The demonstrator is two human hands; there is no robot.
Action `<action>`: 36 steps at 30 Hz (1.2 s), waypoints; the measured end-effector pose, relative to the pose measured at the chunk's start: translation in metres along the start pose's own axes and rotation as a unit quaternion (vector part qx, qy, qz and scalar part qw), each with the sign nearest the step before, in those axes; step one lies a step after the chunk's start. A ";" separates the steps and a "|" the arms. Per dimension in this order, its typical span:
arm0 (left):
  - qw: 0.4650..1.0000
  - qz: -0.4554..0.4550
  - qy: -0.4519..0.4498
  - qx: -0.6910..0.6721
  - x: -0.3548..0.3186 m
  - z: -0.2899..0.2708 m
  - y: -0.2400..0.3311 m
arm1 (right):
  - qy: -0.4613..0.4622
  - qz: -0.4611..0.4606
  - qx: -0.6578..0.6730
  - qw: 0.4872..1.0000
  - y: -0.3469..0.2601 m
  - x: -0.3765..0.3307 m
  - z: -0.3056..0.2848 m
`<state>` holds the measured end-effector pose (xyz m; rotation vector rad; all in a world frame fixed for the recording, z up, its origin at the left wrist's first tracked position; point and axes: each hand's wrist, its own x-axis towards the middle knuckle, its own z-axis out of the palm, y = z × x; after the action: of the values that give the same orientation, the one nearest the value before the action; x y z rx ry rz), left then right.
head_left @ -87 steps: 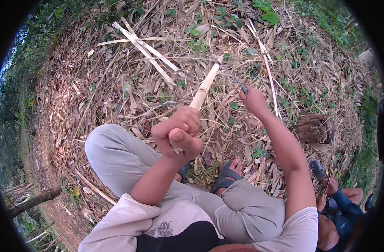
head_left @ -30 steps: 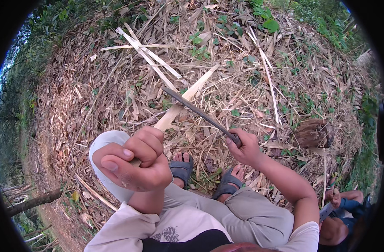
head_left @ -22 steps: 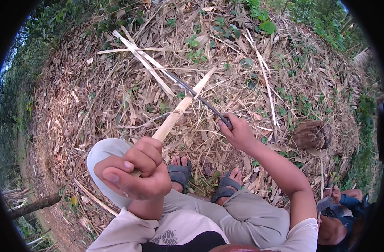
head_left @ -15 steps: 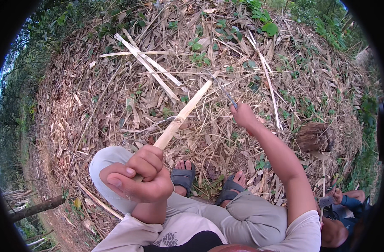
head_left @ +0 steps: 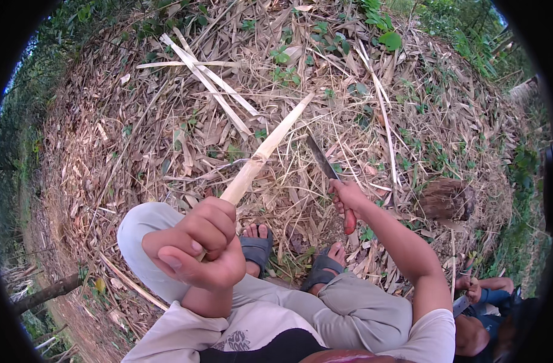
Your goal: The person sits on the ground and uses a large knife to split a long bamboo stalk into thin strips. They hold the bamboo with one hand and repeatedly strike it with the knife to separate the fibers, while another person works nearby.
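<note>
Gripping the near end of a pale split bamboo stick (head_left: 265,150) in the tightly curled left hand (head_left: 198,248), with the long axis running up and away to the right over the knee and the leaf-littered ground (head_left: 107,151). Closing the right hand (head_left: 347,201) around a red-handled knife (head_left: 328,172), blade angling up-left just beside the stick's far half, now drawn lower and nearer than half a second ago.

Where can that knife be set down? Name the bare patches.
No bare soil; dry leaves cover everything. Least cluttered: left of the raised stick, below the split strips. Crowded: around the feet and by the stump.
</note>
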<state>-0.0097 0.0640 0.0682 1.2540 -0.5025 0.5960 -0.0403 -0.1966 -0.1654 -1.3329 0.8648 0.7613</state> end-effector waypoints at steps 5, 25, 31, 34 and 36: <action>0.998 0.005 -0.043 -0.037 -0.004 0.002 0.000 | 0.037 -0.066 0.096 0.992 0.016 -0.065 0.038; 0.986 0.015 -0.162 -0.025 -0.006 0.005 0.005 | 0.012 -0.605 -0.243 0.758 -0.046 -0.150 0.064; 0.994 -0.010 -0.099 -0.043 -0.019 0.009 0.007 | 0.029 -0.627 -0.272 0.729 -0.048 -0.152 0.062; 0.986 0.007 -0.166 0.017 -0.017 0.013 -0.004 | 0.061 -0.516 -0.263 0.813 -0.049 -0.115 0.053; 0.988 0.001 -0.150 0.023 -0.022 0.014 -0.012 | 0.073 -0.527 -0.277 0.800 -0.048 -0.110 0.052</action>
<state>-0.0181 0.0452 0.0484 1.3964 -0.7423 0.4234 -0.0473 -0.1476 -0.0443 -2.1005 -0.1232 -0.0161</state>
